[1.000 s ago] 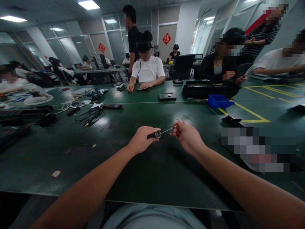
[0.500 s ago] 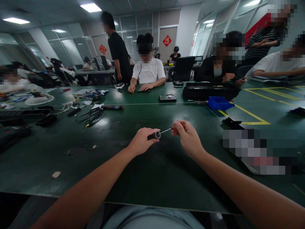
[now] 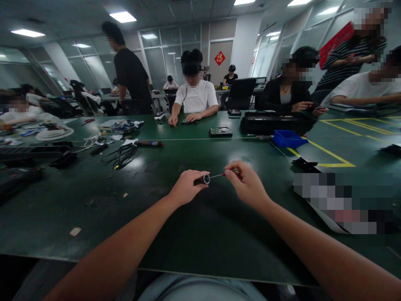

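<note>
Above the green desk [image 3: 194,234], the left hand [image 3: 187,187] was closed around a small dark cylinder [image 3: 205,179] — only its silvery end showed past the fingers. Just beside it, the right hand [image 3: 247,184] pinched a thin metal tool [image 3: 216,176] whose tip met that end. The tool's handle was mostly hidden — a bit of red showed.

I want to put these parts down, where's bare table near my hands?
Bare dark green table mat lies between your forearms, below the left hand with its short black cylinder and right hand with its thin metal rod. More beyond them, bordered by the tangled black cable, flat hard drive and blue plastic bin. Crowded far left around the round white fan.
</note>
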`<act>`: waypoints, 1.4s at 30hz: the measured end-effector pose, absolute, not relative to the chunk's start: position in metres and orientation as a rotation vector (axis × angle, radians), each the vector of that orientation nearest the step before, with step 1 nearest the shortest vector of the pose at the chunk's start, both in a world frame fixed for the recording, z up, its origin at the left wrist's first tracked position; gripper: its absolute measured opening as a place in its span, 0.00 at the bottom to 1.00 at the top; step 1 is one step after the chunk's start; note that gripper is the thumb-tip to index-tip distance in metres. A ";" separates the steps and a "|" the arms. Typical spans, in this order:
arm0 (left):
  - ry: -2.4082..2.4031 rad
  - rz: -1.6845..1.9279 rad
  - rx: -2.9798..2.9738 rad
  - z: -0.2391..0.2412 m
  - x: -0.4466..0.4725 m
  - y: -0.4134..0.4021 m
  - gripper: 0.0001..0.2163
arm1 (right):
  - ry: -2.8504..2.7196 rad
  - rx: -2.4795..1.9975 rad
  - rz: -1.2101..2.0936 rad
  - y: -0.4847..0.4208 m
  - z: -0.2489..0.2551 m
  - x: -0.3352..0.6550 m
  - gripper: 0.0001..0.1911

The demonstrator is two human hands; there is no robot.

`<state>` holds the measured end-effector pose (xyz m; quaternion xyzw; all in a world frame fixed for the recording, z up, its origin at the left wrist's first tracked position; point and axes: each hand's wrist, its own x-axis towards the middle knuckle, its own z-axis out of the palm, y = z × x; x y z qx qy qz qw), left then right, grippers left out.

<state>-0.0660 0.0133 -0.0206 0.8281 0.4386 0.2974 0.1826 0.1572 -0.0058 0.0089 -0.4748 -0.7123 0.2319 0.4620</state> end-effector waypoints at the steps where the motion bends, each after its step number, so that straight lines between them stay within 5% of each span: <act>1: 1.239 0.837 2.338 -0.021 -0.066 0.014 0.18 | -1.769 -1.173 0.560 -0.006 0.009 0.158 0.07; 8: 1.231 0.832 2.360 -0.018 -0.065 0.014 0.17 | -1.799 -1.285 0.503 -0.007 0.010 0.159 0.17; 42: 1.218 0.801 2.358 -0.017 -0.064 0.015 0.17 | -1.766 -1.230 0.650 -0.003 0.005 0.160 0.13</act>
